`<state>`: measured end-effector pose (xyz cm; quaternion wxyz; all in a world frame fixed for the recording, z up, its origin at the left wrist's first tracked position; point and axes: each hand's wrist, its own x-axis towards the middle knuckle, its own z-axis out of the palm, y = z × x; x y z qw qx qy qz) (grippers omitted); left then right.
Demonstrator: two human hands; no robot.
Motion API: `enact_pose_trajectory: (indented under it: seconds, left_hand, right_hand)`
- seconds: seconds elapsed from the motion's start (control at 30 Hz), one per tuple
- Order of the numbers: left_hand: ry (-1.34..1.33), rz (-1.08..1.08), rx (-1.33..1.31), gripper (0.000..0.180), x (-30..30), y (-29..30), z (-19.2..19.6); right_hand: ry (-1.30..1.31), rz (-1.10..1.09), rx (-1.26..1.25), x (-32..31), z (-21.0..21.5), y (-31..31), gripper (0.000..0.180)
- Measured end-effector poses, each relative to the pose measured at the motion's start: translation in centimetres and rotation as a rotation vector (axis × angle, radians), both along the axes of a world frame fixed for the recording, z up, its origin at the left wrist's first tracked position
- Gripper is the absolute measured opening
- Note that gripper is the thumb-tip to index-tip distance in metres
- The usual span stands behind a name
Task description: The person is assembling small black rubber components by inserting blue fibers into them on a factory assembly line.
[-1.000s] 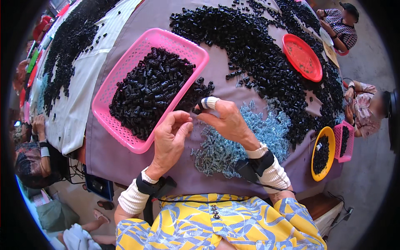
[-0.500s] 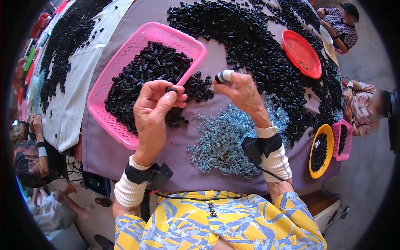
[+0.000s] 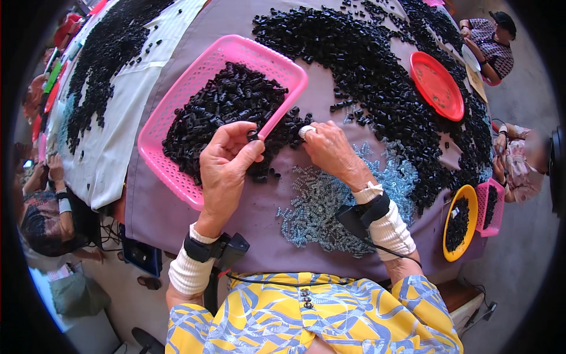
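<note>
My left hand pinches a small black plastic cap between thumb and forefinger, in front of the pink basket's near right side. The pink basket holds a heap of small black plastic parts. To the right, my right hand is closed, its fingertips pressed together and pointing left above the cloth; what they hold, if anything, is hidden. White tape wraps one of its fingers. Beside that hand are loose black parts. Under and around my right wrist spreads a pile of small pale-blue springs.
A big spread of black parts covers the far and right table. On it sits a red tray. A yellow tray and a small pink basket stand at the right edge. Other people sit at both sides.
My right hand has turned over and its fingers have drawn down toward the cloth. My left hand still pinches the cap. The whole view has shifted slightly.
</note>
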<state>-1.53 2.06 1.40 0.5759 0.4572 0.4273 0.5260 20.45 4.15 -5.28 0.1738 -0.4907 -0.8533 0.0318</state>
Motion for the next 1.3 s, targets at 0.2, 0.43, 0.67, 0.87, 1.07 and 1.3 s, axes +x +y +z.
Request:
enact_pose_trajectory:
  seconds: [0.2, 0.43, 0.67, 0.87, 1.07, 1.3]
  left_hand:
    - [0.012, -0.034, -0.012, 0.022, -0.2, 0.0, 0.0]
    - [0.049, -0.025, 0.003, 0.022, -0.4, 0.3, -0.4]
    - [0.016, -0.019, -0.001, 0.021, -0.5, 0.1, -0.7]
    - [0.023, -0.027, 0.025, 0.021, -0.5, 0.1, -0.9]
    - [0.059, -0.02, 0.032, 0.021, -0.3, 0.1, -0.9]
    - [0.048, -0.03, 0.025, 0.021, -0.4, 0.0, -0.8]
  right_hand:
    - [0.009, 0.014, 0.003, 0.0, 1.1, -0.6, 0.011]
    - [0.178, 0.121, -0.151, -3.0, 3.2, -1.7, 0.009]
    - [0.141, 0.037, -0.122, -1.7, 2.6, -0.7, 0.008]
    - [0.133, -0.066, -0.143, 1.3, 2.6, -1.4, 0.011]
    - [0.168, 0.065, -0.181, -0.8, 2.3, -2.4, 0.017]
    - [0.143, -0.072, -0.204, 1.0, 2.6, -1.2, 0.012]
